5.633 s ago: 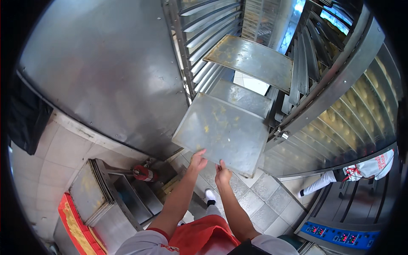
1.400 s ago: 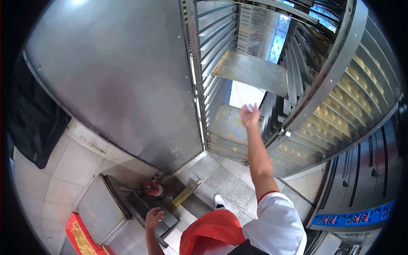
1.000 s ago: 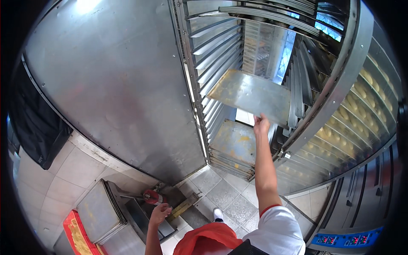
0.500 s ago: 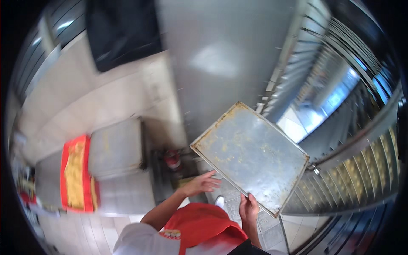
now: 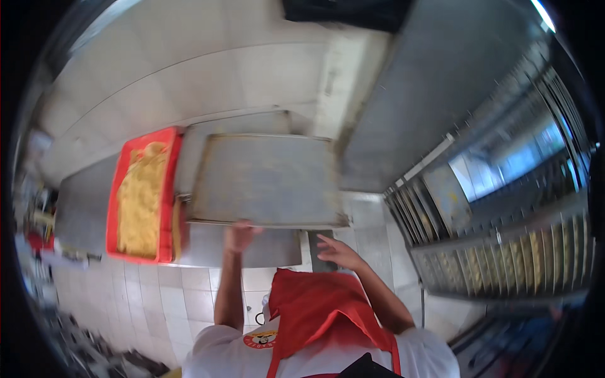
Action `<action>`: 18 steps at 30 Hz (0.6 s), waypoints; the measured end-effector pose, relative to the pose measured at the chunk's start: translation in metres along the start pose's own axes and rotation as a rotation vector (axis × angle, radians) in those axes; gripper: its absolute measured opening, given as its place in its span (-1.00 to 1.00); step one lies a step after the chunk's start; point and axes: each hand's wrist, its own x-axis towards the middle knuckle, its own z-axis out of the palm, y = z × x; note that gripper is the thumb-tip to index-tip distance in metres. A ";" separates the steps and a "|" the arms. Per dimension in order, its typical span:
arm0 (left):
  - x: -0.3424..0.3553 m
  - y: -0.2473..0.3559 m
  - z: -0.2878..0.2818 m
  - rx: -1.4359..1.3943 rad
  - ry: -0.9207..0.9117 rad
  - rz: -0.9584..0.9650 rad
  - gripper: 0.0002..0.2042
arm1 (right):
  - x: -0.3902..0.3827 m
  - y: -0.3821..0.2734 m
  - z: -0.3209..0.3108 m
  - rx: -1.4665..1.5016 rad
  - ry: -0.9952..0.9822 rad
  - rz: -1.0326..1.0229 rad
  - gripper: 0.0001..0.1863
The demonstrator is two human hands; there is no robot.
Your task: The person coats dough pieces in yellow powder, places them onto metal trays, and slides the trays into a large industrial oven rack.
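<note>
A worn metal baking tray (image 5: 268,179) with stained rims is in front of me, overlapping another tray (image 5: 252,122) on the steel table. My left hand (image 5: 241,237), a little blurred, grips the near edge of the front tray left of its middle. Whether that tray rests on the one below or hangs just above it, I cannot tell. Off the tray's near right corner, my right hand (image 5: 338,252) is empty with its fingers apart. Left of the trays stands a red plastic crate (image 5: 172,201) containing a golden-yellow mass (image 5: 142,208).
A steel table (image 5: 246,246) carries the trays and crate along a tiled wall (image 5: 252,72). To the right stands a tall rack (image 5: 498,236) with several loaded trays in its slots. A big steel panel (image 5: 409,107) rises behind it. Pale tiles cover the floor (image 5: 195,293).
The tray has swung from the rack side leftward to the table and turned level with it. My right hand has let go of it; my left hand now grips it. My view turned left.
</note>
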 end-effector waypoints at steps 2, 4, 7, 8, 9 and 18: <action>-0.001 0.046 -0.078 0.130 0.216 -0.137 -0.91 | 0.014 0.025 0.001 -0.305 0.016 -0.015 -0.26; 0.019 0.089 -0.112 0.039 0.295 -0.259 -0.97 | 0.017 0.047 -0.004 -0.231 0.072 0.046 -0.28; 0.060 0.109 -0.131 0.353 0.882 -0.202 -0.81 | 0.006 0.092 -0.029 0.011 0.153 0.177 -0.31; 0.069 0.097 -0.121 0.362 0.850 -0.237 -0.81 | -0.003 0.109 -0.040 0.116 0.186 0.246 -0.32; 0.073 0.087 -0.102 0.832 0.791 -0.393 -0.77 | -0.015 0.119 -0.052 0.142 0.218 0.244 -0.32; 0.094 -0.112 0.138 1.273 0.265 -0.829 -0.52 | -0.058 0.295 -0.258 1.477 0.968 0.145 -0.52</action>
